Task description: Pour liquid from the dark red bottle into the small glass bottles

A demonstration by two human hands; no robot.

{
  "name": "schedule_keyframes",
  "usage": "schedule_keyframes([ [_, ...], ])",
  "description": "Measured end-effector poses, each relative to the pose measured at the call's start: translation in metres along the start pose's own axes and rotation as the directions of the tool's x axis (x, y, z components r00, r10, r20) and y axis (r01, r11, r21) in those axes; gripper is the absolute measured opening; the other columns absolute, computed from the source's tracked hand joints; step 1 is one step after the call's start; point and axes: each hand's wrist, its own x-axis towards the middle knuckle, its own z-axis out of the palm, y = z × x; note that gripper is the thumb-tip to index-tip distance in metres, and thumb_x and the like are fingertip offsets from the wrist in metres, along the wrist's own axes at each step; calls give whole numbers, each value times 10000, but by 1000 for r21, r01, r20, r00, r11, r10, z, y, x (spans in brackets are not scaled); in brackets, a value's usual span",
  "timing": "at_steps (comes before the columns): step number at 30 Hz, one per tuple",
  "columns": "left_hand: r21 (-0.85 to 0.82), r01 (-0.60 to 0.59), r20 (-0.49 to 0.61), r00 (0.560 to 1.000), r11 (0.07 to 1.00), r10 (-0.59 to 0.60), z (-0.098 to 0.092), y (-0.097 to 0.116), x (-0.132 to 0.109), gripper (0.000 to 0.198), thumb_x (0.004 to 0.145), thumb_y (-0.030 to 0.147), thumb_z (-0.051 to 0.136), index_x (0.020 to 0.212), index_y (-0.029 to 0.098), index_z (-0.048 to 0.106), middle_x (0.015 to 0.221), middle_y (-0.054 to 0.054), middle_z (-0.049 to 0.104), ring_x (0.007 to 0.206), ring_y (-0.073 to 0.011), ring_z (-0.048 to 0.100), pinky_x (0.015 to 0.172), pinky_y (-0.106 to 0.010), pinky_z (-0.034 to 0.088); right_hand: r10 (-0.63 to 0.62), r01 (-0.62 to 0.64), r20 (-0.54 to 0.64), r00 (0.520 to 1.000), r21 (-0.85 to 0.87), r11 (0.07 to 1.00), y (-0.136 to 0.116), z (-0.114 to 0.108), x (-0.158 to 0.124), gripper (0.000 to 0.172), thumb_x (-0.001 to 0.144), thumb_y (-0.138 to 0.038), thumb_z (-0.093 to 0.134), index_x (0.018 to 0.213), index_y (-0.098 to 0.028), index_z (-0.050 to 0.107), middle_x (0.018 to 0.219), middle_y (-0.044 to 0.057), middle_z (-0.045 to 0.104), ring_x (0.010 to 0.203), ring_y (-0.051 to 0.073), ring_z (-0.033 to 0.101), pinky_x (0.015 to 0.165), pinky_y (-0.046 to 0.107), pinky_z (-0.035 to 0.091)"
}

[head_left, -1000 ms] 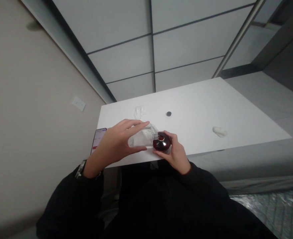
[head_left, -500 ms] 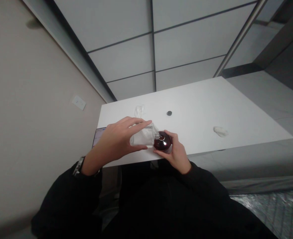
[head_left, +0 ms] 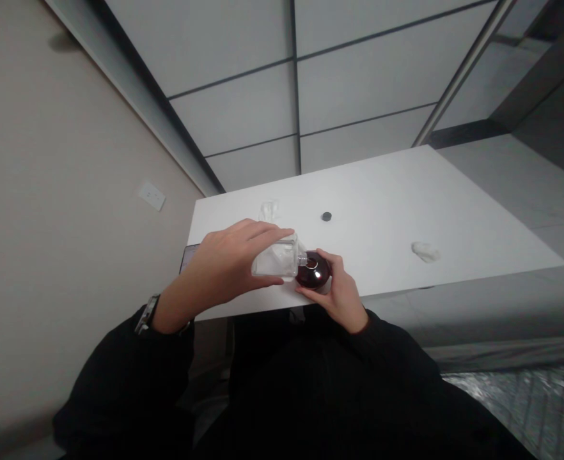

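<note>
My left hand (head_left: pixel 224 268) is wrapped round a clear glass bottle (head_left: pixel 277 260), tipped on its side with its neck pointing right. The neck meets the mouth of a small round dark red bottle (head_left: pixel 313 272). My right hand (head_left: pixel 340 295) grips that dark bottle from below and the right, near the front edge of the white table (head_left: pixel 454 223). Both sleeves are black, and a watch sits on my left wrist.
A small black cap (head_left: pixel 327 216) lies on the table behind the bottles. One crumpled white wad (head_left: pixel 268 209) sits at the back left, another wad (head_left: pixel 424 251) at the right. A phone (head_left: pixel 186 255) peeks out at the table's left edge. A wall runs along the left.
My left hand has tipped the clear bottle a little further and shifted slightly up and right, covering more of the phone. My right hand and the dark bottle have stayed in place.
</note>
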Motion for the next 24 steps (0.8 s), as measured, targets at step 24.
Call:
schedule_keyframes([
  [24, 21, 59, 114, 992, 998, -61, -11, 9, 9, 525, 921, 476, 755, 1383, 293, 586, 1373, -40, 707, 1249, -265, 661, 882, -336, 542, -19, 19, 4, 1000, -12, 1000, 1, -1, 0, 804, 806, -598, 834, 1425, -243, 466, 1385, 156, 673, 1241, 350, 705, 1015, 496, 603],
])
